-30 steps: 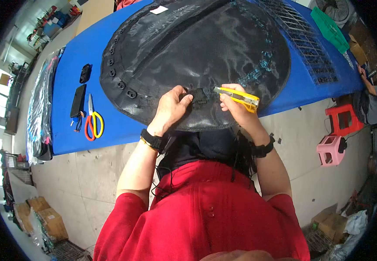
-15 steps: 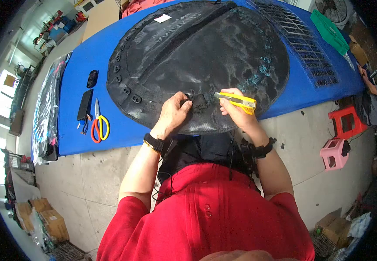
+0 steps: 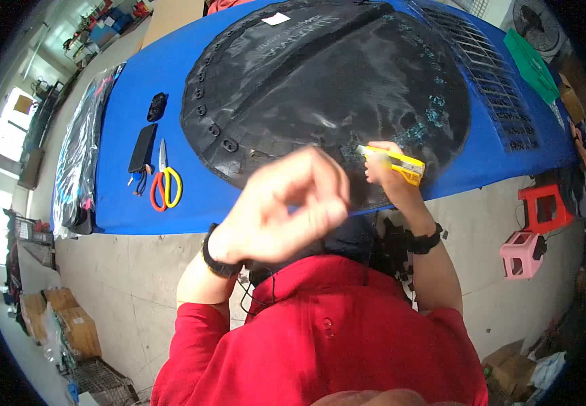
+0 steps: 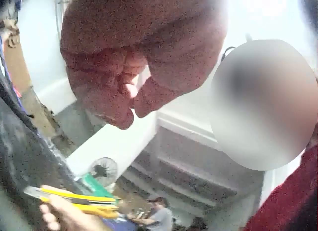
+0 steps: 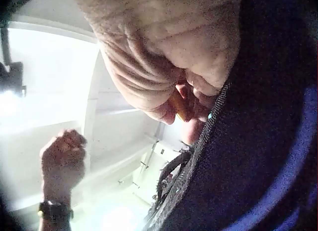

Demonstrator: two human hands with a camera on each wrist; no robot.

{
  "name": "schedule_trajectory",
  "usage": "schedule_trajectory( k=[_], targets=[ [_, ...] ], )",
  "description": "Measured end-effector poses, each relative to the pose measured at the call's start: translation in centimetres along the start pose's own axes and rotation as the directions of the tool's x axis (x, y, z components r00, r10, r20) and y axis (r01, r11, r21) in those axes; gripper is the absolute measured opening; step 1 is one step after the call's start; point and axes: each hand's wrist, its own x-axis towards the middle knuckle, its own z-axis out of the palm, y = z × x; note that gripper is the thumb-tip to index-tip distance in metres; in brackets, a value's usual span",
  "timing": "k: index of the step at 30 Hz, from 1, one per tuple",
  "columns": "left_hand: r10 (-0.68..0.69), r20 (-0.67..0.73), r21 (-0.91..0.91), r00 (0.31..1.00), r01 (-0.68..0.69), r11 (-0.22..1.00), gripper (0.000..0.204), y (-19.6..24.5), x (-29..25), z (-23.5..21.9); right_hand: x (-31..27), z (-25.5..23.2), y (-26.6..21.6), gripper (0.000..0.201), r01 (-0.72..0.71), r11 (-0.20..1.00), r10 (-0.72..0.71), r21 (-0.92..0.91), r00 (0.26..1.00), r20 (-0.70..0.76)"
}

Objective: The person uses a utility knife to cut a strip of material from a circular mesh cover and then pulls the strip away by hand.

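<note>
My left hand (image 3: 256, 227) is raised in front of my chest, blurred in the head view. Its fingers curl in toward the thumb, and nothing shows between them in the left wrist view. My right hand (image 3: 396, 181) grips a yellow snap-off utility knife (image 3: 411, 170), its blade end pointing left over a large round black mesh piece (image 3: 347, 88). In the left wrist view the knife (image 4: 82, 201) shows again in the right hand. The mesh piece has loops along its left edge and blue-green thread marks on its right. My left hand hides part of its near edge.
Scissors (image 3: 164, 188) with red and yellow handles, a black pouch (image 3: 143, 147) and a small black item (image 3: 158, 107) lie left on the blue table cover (image 3: 191, 203). Plastic-wrapped goods (image 3: 84, 152) line the left edge. A black grid (image 3: 482, 68) and green tray (image 3: 531, 64) are right. Stools (image 3: 522, 256) stand below.
My left hand has left the mesh piece's near edge and come up toward the head camera. My right hand keeps its grip on the utility knife at nearly the same spot on the mesh.
</note>
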Motion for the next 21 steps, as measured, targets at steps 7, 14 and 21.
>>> schedule_trajectory(
  k=[7,14,21],
  targets=[
    [0.415,0.249,-0.781,0.875,-0.072,0.621,0.014,4.0,-1.9,2.4,0.0,-0.3,-0.3,0.033,0.02,1.0,-0.021,0.009,1.0,0.019],
    [0.486,0.018,-0.898,0.874,-0.2,0.392,0.013,3.8,-3.5,4.8,0.3,-0.3,-0.5,0.034,-0.027,0.999,0.027,0.016,1.0,0.012],
    [0.525,0.084,-0.896,0.847,-0.167,0.412,0.015,1.9,-3.7,3.3,0.5,-0.3,0.3,0.038,-0.011,1.0,0.011,-0.018,1.0,-0.005]
  ],
)
